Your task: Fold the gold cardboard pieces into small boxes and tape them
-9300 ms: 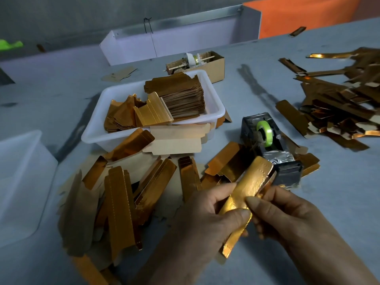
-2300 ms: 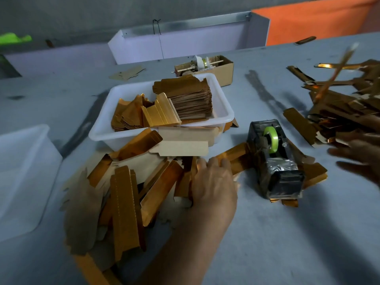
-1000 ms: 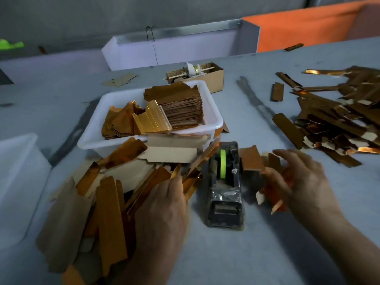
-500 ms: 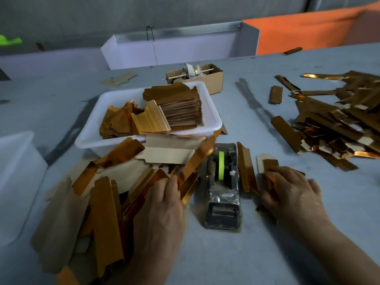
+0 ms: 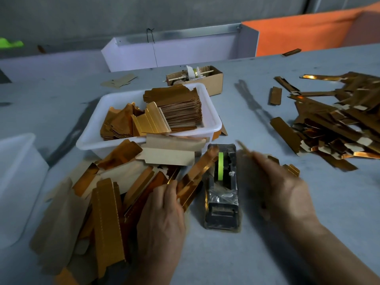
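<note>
Gold cardboard pieces (image 5: 107,202) under flat left hand (image 5: 162,219); blurred right hand (image 5: 283,194) grip unclear

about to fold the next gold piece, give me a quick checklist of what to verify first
1. Loose heap of gold cardboard pieces within reach: ok, left hand rests on its edge.
2. Single piece separated in the left hand: not ok, fingers lie across several.
3. Right hand free: cannot tell, it is blurred, with gold bits at its fingertips.
4. Tape dispenser close by: ok, it stands between the hands with the green tape roll loaded.
5. Tape end ready at the cutter: cannot tell.
6. Reserve of flat pieces: ok, a stack sits in the white tray.
</note>
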